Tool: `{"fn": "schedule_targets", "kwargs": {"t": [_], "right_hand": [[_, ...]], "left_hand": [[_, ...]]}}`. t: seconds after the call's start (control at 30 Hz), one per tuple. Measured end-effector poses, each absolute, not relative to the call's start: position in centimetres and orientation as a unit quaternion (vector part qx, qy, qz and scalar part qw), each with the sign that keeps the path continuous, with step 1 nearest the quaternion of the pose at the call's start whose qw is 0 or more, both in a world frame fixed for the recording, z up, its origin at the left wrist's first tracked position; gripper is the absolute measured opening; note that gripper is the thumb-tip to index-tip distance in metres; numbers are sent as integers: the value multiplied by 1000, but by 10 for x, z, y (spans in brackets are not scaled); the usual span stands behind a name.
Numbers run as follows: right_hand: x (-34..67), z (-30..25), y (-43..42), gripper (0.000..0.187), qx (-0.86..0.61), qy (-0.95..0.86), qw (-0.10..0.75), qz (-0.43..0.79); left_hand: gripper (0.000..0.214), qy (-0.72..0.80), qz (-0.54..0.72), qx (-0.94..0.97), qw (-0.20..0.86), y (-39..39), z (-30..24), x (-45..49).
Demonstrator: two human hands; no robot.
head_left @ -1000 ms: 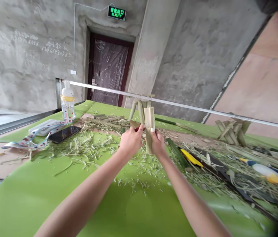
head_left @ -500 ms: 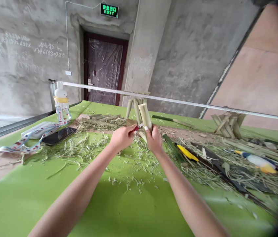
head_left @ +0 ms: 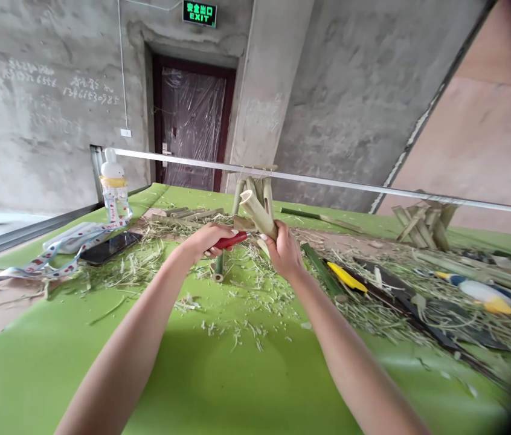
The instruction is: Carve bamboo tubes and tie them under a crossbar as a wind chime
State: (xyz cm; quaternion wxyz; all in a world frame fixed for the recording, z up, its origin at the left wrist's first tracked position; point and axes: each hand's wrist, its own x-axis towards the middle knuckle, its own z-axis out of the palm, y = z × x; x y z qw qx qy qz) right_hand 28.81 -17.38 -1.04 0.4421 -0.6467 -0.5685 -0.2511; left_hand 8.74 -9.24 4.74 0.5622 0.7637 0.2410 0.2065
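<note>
My right hand point(head_left: 286, 252) is wrapped around the lower end of a pale bamboo tube point(head_left: 258, 212), which tilts up and to the left with its open end on top. In my left hand point(head_left: 210, 240) is a knife with a red handle point(head_left: 232, 240), pointing right toward the tube. Its blade is small and hard to make out, and it looks apart from the bamboo. A short green bamboo piece point(head_left: 218, 269) lies on the green mat point(head_left: 246, 386) just under my left hand. Thin shavings point(head_left: 264, 296) are scattered below both hands.
A bamboo stand point(head_left: 255, 190) is behind the tube; another bamboo frame point(head_left: 425, 225) is at right. A phone point(head_left: 110, 248) and a rabbit-topped bottle point(head_left: 114, 190) stand left. A yellow-handled tool point(head_left: 346, 278) and a white-and-yellow-handled tool point(head_left: 477, 294) lie right among shavings.
The bamboo tube has tipped to the left in my right hand. My left hand has drawn back left with the red-handled knife, uncovering the short green bamboo piece.
</note>
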Motion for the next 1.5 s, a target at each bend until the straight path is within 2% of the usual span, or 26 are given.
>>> {"fn": "schedule_targets", "kwargs": {"t": [0.3,0.53,0.67,0.87,0.97,1.07,1.2,1.37,1.5], "right_hand": [[291,-17,-171,50,-679,-556,411,-247],[274,-12,-176,44,-684,-483,535,-114],[268,-10,-175,43,-649,-457,609,-6],[269,-12,-171,45,-567,-437,690,109],[265,-16,-170,44,-569,-466,649,194],[261,-19,-169,41,-576,-503,580,280],[263,-14,-171,48,-528,-505,590,343],[267,-2,-180,56,-495,-484,613,381],[263,4,-184,53,-488,-486,629,361]], "left_hand": [[35,249,280,889,265,-118,37,104],[35,275,339,898,51,-128,28,117],[39,291,340,894,-8,-130,22,121],[47,299,336,892,-47,-128,13,134],[48,345,344,873,-26,-106,15,132],[45,474,349,807,41,-67,15,110],[36,554,380,739,45,-24,8,76],[35,517,404,747,107,-26,11,77],[35,460,424,775,86,-50,22,88]]}}
